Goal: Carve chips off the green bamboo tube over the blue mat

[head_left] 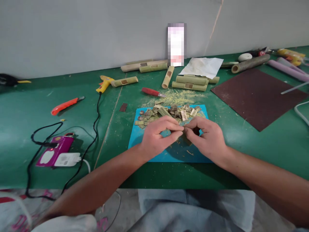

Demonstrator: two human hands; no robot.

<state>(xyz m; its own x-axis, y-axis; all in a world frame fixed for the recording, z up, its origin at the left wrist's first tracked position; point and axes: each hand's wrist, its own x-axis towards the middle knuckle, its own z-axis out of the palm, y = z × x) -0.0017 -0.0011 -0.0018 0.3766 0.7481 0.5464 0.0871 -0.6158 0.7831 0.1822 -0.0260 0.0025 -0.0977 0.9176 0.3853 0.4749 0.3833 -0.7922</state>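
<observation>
Fingertips of my left hand point(158, 137) and right hand point(205, 138) meet at the middle of the frame, pinched together on a small chip point(184, 129) held just above the blue mat point(154, 151). It is too small and too covered to tell its shape. I judge the step in hand to be fine work on one bit taken from the pile of chips point(169, 113) at the mat's top edge. The next move calls for a firm pinch and small, careful finger motion, since the bit could easily slip and drop among the others.

Above the pile lie shavings point(180, 95) and a red knife point(152, 92); bamboo tubes point(190, 82) sit further up, beside a white sheet point(205, 66). A glue gun point(104, 84) lies upper left, its cord point(96, 125) trailing down the green worktop point(265, 145) toward a charger point(58, 155). An orange cutter point(66, 105) is at left, a brown sheet point(258, 95) at right. Nothing lies between my hands and the pile.
</observation>
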